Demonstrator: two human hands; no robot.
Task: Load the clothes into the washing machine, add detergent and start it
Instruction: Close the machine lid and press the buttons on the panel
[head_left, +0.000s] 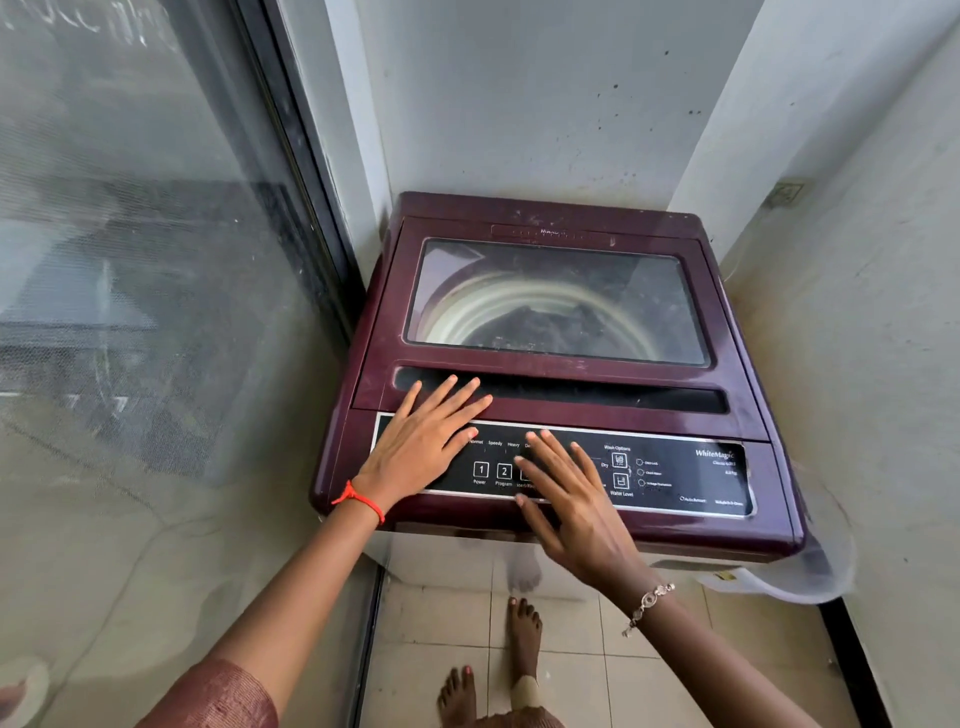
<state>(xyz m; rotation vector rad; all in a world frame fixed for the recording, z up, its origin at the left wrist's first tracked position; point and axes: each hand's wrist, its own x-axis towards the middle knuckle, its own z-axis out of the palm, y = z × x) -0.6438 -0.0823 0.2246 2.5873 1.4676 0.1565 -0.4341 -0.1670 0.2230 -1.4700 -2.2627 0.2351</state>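
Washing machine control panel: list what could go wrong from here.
1. The right hand lies spread over the control panel, hiding the key beside the Program button; it may press the wrong one.
2. The lid is shut and its glass window shows the drum only dimly; clothes or detergent may be missing when it starts.
3. The left hand rests near the Power button and could switch it by accident.

The washer (561, 374) stands in a corner, glass door (145, 260) to its left, wall (857, 312) to its right; both hands (left (423, 447), right (576, 501)) lie on its front panel (675, 478).
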